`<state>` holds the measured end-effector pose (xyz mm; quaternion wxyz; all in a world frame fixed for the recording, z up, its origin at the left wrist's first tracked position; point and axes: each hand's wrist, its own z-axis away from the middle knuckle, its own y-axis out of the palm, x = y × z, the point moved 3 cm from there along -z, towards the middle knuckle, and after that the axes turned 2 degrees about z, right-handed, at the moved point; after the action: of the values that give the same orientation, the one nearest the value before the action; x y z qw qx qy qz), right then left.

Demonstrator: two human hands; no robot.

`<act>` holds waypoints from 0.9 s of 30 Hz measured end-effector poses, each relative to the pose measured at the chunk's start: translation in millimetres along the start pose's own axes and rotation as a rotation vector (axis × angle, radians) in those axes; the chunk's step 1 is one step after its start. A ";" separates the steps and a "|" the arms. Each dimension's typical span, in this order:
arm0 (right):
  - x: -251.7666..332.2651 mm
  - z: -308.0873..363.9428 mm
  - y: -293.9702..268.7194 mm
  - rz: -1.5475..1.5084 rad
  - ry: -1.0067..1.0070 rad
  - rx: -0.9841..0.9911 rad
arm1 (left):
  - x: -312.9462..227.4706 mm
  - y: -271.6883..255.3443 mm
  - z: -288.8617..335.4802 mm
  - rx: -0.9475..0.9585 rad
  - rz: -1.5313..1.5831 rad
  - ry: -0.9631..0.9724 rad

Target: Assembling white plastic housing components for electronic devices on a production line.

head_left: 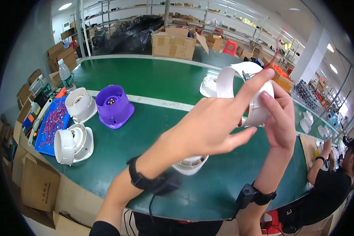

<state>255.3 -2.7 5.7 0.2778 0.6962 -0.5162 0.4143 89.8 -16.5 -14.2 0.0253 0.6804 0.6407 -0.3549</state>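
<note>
My right hand (281, 114) grips a white plastic ring-shaped housing (228, 80) from its right side and holds it above the table. My left hand (212, 122) reaches across to it, index finger stretched over the rim and thumb apart below. A small metallic part (246, 74) with a thin red wire (278, 49) sits by that index fingertip; the wire rises, blurred, past the rim. The left hand's other fingers are mostly hidden. Beneath my left forearm lies another white housing (190, 164), partly covered.
At left on the green table (153, 137) stand a purple housing (113, 106) and white housings (80, 104) (72, 143). A blue tray (47, 147) holds red wires, near a water bottle (66, 74). One white housing (208, 86) sits beyond my hands. A co-worker (330, 177) works at right.
</note>
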 end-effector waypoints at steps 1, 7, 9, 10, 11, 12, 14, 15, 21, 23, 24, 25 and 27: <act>5.7 1.7 3.7 -0.003 -0.033 -0.038 | -5.2 -4.0 0.3 -0.017 -0.101 0.011; 13.4 12.5 -10.4 0.199 -0.051 0.131 | -22.7 -42.1 1.4 -0.219 -0.252 -0.062; 7.3 15.8 -9.9 0.202 0.004 0.205 | -14.4 -45.6 1.4 -0.325 -0.307 -0.133; 14.1 15.3 -10.1 0.213 -0.005 0.198 | -9.5 -46.9 0.2 -0.407 -0.347 -0.097; 20.5 15.3 -11.4 0.235 0.006 0.219 | -1.4 -44.6 -3.7 -0.388 -0.290 -0.073; 17.3 15.1 -13.2 0.230 0.012 0.247 | 8.5 -40.4 -5.8 -0.361 -0.258 -0.063; 12.3 14.9 -22.7 0.242 0.020 0.246 | 18.4 -16.5 -14.6 -0.282 0.349 -0.252; 13.6 17.2 -27.2 0.267 0.043 0.322 | 17.4 -11.7 -21.0 -0.198 0.329 -0.229; -13.4 18.3 -60.2 -0.007 -0.052 0.638 | 1.2 2.1 -22.9 -0.149 -0.114 -0.022; -5.6 15.0 -43.1 -0.205 0.005 0.559 | -2.6 0.3 -19.6 -0.175 -0.423 0.185; -6.9 11.8 -31.3 -0.430 0.058 0.500 | -0.9 0.3 -17.7 -0.172 -0.424 0.182; -6.2 12.7 -23.2 -0.490 0.033 0.485 | -2.7 2.0 -17.2 -0.152 -0.411 0.207; 3.9 13.2 -14.8 -0.245 0.145 0.415 | -0.8 5.9 -16.5 -0.115 -0.390 0.251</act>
<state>273.7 -10.7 3.1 0.2133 0.7642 -0.3107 0.5234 102.5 -10.2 -4.0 -0.0846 0.5799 0.7774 -0.2287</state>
